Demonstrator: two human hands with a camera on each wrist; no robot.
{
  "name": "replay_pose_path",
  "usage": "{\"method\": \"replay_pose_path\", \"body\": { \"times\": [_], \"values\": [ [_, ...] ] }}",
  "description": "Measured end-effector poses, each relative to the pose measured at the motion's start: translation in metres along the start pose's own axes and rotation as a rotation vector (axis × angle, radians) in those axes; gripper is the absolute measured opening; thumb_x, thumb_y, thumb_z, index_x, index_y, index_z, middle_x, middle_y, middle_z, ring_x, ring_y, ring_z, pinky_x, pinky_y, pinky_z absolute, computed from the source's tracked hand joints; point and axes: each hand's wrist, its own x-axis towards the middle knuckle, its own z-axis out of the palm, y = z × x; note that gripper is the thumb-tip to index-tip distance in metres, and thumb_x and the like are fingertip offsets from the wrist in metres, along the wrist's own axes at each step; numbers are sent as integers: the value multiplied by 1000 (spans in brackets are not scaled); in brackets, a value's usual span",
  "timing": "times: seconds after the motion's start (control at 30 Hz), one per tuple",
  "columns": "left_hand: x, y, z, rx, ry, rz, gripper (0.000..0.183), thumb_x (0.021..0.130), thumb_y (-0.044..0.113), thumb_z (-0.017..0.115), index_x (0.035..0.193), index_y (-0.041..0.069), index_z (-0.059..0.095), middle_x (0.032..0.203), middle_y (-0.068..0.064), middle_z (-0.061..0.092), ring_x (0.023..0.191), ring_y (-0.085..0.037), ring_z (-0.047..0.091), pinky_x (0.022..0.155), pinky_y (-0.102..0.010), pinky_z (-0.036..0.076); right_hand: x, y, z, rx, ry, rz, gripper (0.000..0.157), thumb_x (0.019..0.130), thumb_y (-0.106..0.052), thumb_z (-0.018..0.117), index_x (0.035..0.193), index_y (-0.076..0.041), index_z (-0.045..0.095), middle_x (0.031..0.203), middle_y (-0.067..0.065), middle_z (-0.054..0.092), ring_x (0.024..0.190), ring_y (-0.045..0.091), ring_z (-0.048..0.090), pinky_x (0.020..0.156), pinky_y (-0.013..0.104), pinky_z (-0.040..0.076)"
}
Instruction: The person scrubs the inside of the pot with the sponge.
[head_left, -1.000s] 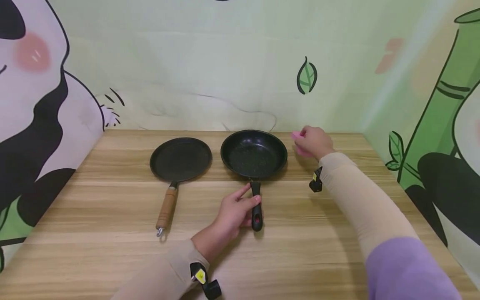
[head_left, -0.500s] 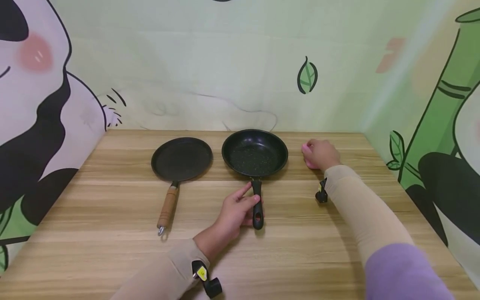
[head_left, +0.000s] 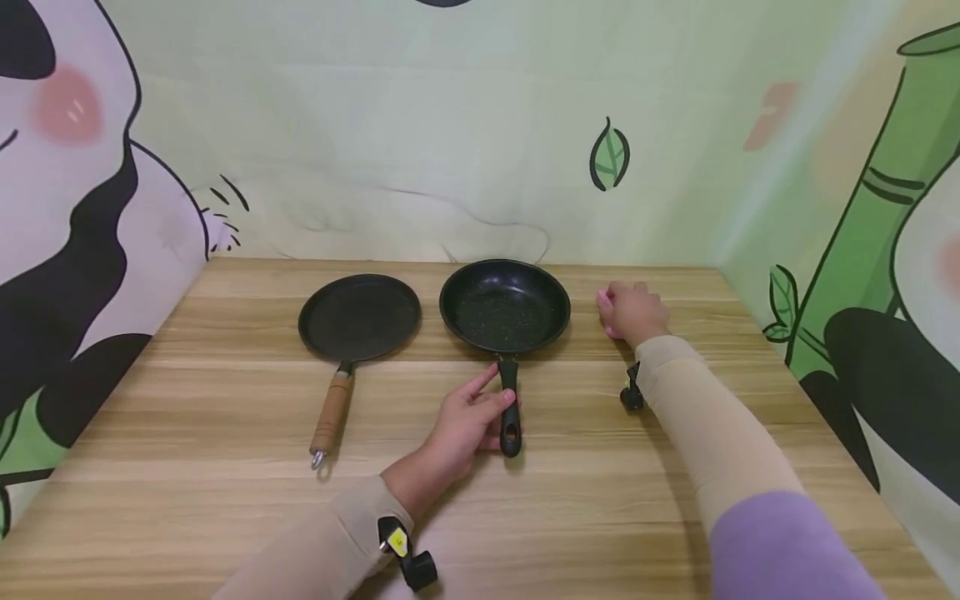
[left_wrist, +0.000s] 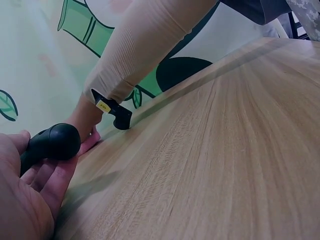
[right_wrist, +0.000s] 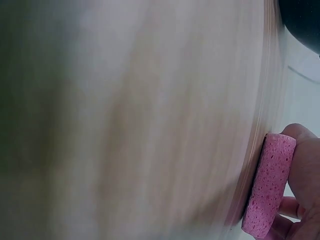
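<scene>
A deep black frying pan (head_left: 505, 307) sits at the back middle of the table in the head view. My left hand (head_left: 467, 421) holds its black handle (head_left: 510, 425), thumb on top and fingers beneath; the left wrist view shows the handle's rounded end (left_wrist: 64, 141) in the grasp. To the pan's right, my right hand (head_left: 637, 312) grips a pink sponge (head_left: 606, 314) down at the tabletop. In the right wrist view the porous sponge (right_wrist: 270, 185) lies along the wood, with the fingers and thumb behind it.
A flat black pan (head_left: 360, 318) with a wooden handle (head_left: 332, 414) lies left of the frying pan. The wooden table (head_left: 247, 400) meets a wall (head_left: 375, 125) printed with pandas and bamboo right behind the pans.
My right hand has drawn the sponge toward me and rightward, then slightly back left. The left hand and both pans have stayed in place; the head view shifted a little.
</scene>
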Motion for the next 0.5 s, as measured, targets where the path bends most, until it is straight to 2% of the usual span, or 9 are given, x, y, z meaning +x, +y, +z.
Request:
{"method": "replay_pose_path", "body": {
  "times": [0.23, 0.33, 0.43, 0.5],
  "values": [
    [4, 0, 1, 0, 0, -3, 63, 100, 15, 65, 157, 20, 38, 124, -25, 66, 74, -22, 73, 60, -37, 60, 2, 5, 1, 20, 16, 5, 48, 106, -47, 39, 138, -15, 52, 123, 27, 46, 109, 50, 49, 87, 64, 44],
    [5, 3, 2, 34, 4, -13, 62, 100, 19, 65, 156, 19, 39, 122, -23, 67, 75, -20, 73, 60, -39, 60, 2, 10, 0, 45, 12, -2, 52, 106, -49, 38, 141, -13, 51, 126, 29, 46, 111, 51, 48, 89, 65, 43],
    [6, 14, 1, 150, 22, 9, 58, 102, 27, 62, 155, 15, 41, 122, -20, 66, 78, -22, 73, 60, -41, 60, -1, 12, -7, 66, -1, -8, 58, 104, -51, 40, 147, -12, 43, 130, 32, 45, 115, 52, 47, 91, 66, 43],
    [7, 28, -4, 304, 37, 53, 55, 103, 32, 59, 152, 10, 44, 121, -18, 65, 83, -26, 73, 65, -42, 61, -5, 11, -14, 73, -1, -20, 65, 103, -51, 44, 152, -10, 36, 134, 35, 42, 117, 54, 46, 93, 67, 42]
  ]
}}
